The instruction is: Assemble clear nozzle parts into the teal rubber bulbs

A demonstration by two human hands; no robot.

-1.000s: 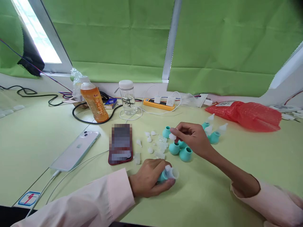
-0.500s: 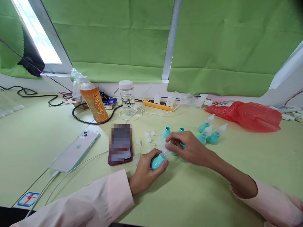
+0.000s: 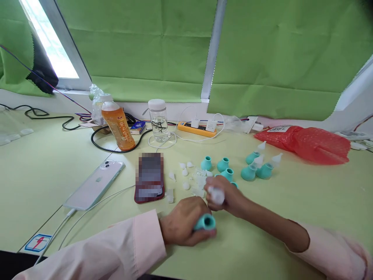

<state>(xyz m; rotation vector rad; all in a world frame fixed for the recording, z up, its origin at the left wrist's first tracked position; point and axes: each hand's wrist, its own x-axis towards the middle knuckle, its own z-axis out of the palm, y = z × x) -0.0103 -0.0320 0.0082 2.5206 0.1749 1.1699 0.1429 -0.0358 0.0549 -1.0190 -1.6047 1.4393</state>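
My left hand [image 3: 186,219] is wrapped round a teal rubber bulb [image 3: 201,222], whose open mouth faces right towards the camera. Just above and to the right, my right hand [image 3: 229,194] grips a translucent nozzle piece [image 3: 216,195], smeared by motion and apart from the bulb. Beyond my right hand stand several bare teal bulbs [image 3: 223,164] with open mouths, some partly hidden by the hand. Clear plastic pieces [image 3: 201,179] and small white tips [image 3: 186,185] lie left of them. Farther right, three bulbs fitted with nozzles [image 3: 264,170] form a group of nasal aspirators.
A red phone [image 3: 149,196] lies left of the parts, with a pale phone [image 3: 94,184] on a cable beyond it. An orange drink bottle [image 3: 118,126], a water bottle [image 3: 159,122], a power strip [image 3: 198,129] and a red plastic bag [image 3: 309,144] line the back.
The nozzle piece has come away from the bulb's mouth in my right hand. My left hand has turned the bulb, its mouth now facing right, and moved slightly nearer me.
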